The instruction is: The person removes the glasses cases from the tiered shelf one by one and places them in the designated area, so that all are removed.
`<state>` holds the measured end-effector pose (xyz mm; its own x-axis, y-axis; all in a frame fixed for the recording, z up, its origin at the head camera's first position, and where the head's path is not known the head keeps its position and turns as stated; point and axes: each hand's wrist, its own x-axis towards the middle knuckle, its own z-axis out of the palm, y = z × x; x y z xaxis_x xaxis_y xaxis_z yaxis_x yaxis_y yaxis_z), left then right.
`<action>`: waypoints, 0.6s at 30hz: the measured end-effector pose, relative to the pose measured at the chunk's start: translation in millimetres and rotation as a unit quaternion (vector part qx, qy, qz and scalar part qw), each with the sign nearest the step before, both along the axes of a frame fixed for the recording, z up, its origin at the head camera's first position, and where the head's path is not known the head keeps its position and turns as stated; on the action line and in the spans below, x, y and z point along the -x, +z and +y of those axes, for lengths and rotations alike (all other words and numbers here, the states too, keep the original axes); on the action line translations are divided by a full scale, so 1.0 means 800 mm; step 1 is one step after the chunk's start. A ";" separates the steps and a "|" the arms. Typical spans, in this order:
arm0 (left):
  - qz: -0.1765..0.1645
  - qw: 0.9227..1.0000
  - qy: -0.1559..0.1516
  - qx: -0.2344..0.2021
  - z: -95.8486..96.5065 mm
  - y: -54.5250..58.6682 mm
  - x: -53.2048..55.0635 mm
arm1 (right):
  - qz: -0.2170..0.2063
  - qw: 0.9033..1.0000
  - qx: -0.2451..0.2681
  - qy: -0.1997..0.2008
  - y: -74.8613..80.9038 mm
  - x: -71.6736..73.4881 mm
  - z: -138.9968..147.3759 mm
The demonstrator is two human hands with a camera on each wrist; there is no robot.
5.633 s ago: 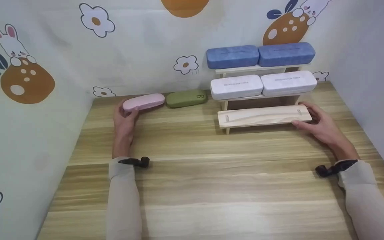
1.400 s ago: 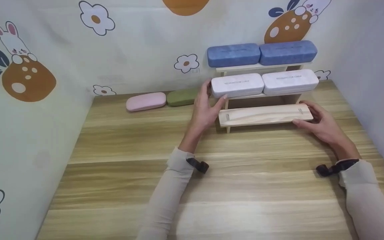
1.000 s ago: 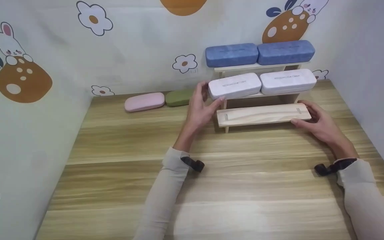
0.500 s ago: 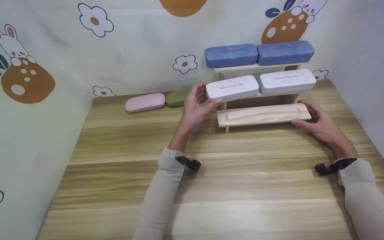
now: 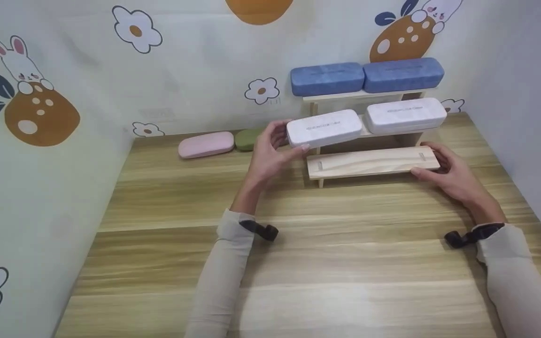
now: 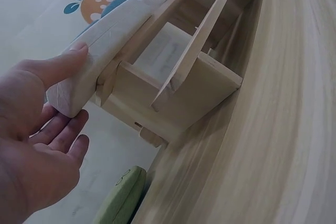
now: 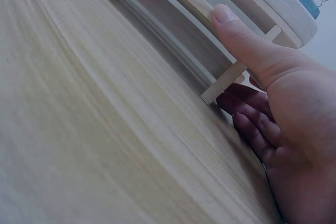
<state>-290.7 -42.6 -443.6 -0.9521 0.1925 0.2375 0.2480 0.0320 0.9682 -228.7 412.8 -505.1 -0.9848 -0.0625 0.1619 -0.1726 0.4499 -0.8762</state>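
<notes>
My left hand [image 5: 266,157] grips the left end of a white glasses case [image 5: 324,128], thumb on the near side and fingers at the far side. In the left wrist view that white case [image 6: 105,51] sits tilted at the middle step. Whether its right end touches the step cannot be told. A second white glasses case [image 5: 406,115] lies on that step to the right. My right hand [image 5: 458,180] holds the right end of the bottom step of a three-tier wooden stand [image 5: 374,163]. In the right wrist view its thumb [image 7: 236,30] presses the step edge, with fingers behind the leg.
Two blue glasses cases [image 5: 327,79] stand side by side on the top step. Left of the stand, a pink glasses case [image 5: 206,144] and a partly hidden green glasses case [image 5: 246,140] lie on the wooden table [image 5: 167,263] by the patterned wall [image 5: 195,61].
My left hand left the pink case, took hold of the left white case, and drew it left and forward, opening a gap between the white cases. The right hand stays on the stand.
</notes>
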 end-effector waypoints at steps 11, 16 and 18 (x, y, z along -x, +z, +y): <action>0.024 1.000 0.007 0.007 -0.009 -0.004 0.001 | 0.005 1.000 0.000 -0.002 0.000 -0.002 -0.002; 0.037 0.999 0.018 -0.017 -0.018 -0.002 0.003 | -0.007 1.000 -0.002 -0.010 0.002 -0.003 -0.003; 0.039 0.998 0.022 -0.035 -0.020 -0.001 0.003 | -0.013 1.000 -0.005 -0.013 0.003 -0.003 -0.003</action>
<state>-293.0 -58.8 -444.3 -0.9375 0.1316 0.3223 0.3221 -0.0236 0.9464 -226.2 410.2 -502.9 -0.9900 -0.0390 0.1354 -0.1381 0.4619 -0.8761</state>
